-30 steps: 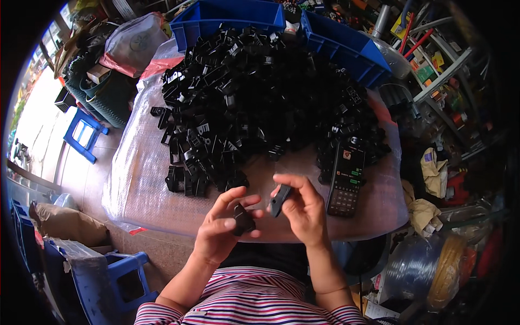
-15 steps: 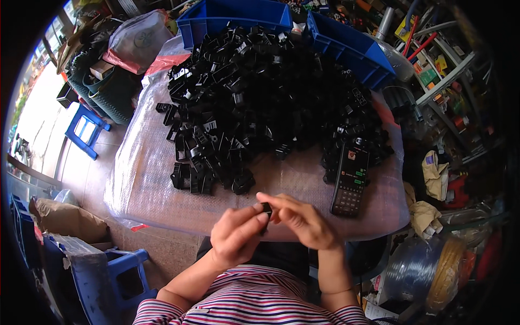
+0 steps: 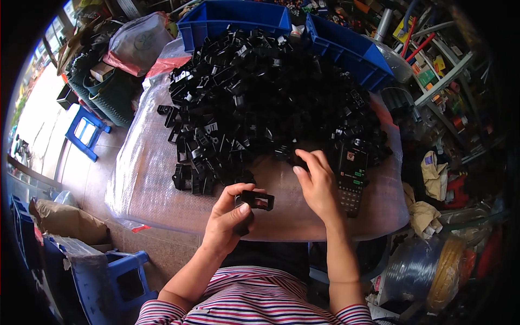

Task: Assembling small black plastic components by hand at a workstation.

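In my left hand [image 3: 226, 219] is a black plastic part [image 3: 259, 201] with a rectangular frame-like opening, gripped between thumb and fingers above the table's near edge. More dark plastic shows below my left thumb, and I cannot tell whether it belongs to the same part. My right hand [image 3: 317, 181] is at the near edge of a large pile of black plastic parts [image 3: 238, 108], thumb and fingers apart, with nothing visible held. Just right of that hand lies a black handheld device with a screen and keypad [image 3: 352, 187], partly covered by it.
Bubble wrap [image 3: 146, 179] covers the table. Two blue bins, one at the back [image 3: 233, 27] and another at the back right [image 3: 352, 51], stand beyond the pile. Blue stools [image 3: 86, 132] are on the floor to the left. A cluttered rack [image 3: 444, 81] and a wire spool [image 3: 417, 276] are on the right.
My right hand has left the part in my left hand and moved forward to the pile. My left hand has shifted slightly left, turning the part so its opening shows.
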`<action>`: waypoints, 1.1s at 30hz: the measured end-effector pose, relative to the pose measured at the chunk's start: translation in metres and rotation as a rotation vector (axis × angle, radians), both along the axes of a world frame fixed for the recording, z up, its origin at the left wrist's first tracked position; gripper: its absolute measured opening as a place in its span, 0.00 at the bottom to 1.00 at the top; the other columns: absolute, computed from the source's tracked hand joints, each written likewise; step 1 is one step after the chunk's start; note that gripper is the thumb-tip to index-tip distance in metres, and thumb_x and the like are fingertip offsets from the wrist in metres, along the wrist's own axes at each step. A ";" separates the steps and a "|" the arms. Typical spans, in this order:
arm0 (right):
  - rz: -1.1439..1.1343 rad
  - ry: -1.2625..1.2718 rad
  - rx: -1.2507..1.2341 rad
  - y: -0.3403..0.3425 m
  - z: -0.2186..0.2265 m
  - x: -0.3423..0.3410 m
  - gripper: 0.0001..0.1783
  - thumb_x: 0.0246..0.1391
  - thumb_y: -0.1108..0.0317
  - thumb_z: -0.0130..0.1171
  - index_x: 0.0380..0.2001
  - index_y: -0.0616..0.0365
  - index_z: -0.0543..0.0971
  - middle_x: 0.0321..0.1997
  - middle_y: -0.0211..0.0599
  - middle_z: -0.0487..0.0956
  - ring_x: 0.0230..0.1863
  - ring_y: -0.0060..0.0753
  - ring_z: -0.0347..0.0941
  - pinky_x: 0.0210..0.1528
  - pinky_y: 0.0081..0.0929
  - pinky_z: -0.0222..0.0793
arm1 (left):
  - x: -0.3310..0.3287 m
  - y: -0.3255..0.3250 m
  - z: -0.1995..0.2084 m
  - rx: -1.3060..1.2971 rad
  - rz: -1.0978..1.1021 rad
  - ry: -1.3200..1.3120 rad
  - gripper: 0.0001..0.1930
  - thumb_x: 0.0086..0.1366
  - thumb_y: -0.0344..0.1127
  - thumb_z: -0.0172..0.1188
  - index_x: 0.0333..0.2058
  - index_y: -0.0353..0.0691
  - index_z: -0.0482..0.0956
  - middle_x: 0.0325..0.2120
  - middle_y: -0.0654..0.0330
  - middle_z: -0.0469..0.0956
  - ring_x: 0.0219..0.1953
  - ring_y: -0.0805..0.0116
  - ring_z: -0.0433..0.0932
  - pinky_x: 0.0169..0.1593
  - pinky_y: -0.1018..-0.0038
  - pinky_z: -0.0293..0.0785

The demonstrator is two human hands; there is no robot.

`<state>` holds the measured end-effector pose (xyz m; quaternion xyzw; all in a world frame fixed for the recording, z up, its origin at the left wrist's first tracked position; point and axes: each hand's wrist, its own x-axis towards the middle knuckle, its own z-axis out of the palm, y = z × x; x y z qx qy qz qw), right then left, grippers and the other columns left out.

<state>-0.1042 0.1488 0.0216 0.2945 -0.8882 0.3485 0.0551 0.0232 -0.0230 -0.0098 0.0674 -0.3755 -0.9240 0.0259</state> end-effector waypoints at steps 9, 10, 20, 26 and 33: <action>0.219 -0.390 -0.633 0.003 0.020 0.066 0.14 0.56 0.72 0.59 0.46 0.61 0.76 0.37 0.35 0.74 0.36 0.23 0.72 0.38 0.18 0.68 | 0.000 0.005 0.008 -0.053 -0.073 -0.025 0.21 0.60 0.33 0.60 0.53 0.42 0.70 0.48 0.56 0.74 0.44 0.68 0.75 0.38 0.78 0.74; 0.258 -0.383 -0.655 0.002 0.020 0.064 0.12 0.55 0.73 0.59 0.43 0.61 0.77 0.36 0.34 0.74 0.35 0.24 0.72 0.37 0.18 0.68 | 0.001 0.007 0.008 -0.061 -0.055 -0.030 0.21 0.60 0.33 0.60 0.53 0.42 0.70 0.47 0.57 0.74 0.44 0.69 0.75 0.40 0.77 0.73; 0.055 -0.046 -0.403 -0.020 0.015 0.068 0.08 0.55 0.79 0.54 0.36 0.60 0.80 0.36 0.36 0.76 0.34 0.28 0.73 0.34 0.20 0.68 | -0.006 0.027 0.017 0.026 0.055 -0.168 0.17 0.66 0.32 0.54 0.53 0.45 0.71 0.36 0.68 0.71 0.34 0.79 0.70 0.34 0.81 0.68; 0.129 -0.030 -0.380 -0.021 0.012 0.061 0.11 0.56 0.80 0.48 0.40 0.62 0.79 0.44 0.38 0.75 0.38 0.30 0.75 0.36 0.21 0.71 | -0.022 0.035 0.020 0.116 0.089 -0.230 0.17 0.68 0.34 0.49 0.56 0.46 0.67 0.36 0.67 0.72 0.34 0.78 0.71 0.33 0.80 0.68; 0.057 -0.054 -0.451 -0.005 0.011 0.061 0.09 0.54 0.78 0.59 0.40 0.64 0.79 0.37 0.37 0.75 0.29 0.21 0.71 0.31 0.17 0.68 | -0.016 0.031 0.015 0.126 0.009 -0.117 0.18 0.66 0.29 0.52 0.54 0.46 0.70 0.36 0.69 0.70 0.34 0.81 0.69 0.34 0.83 0.67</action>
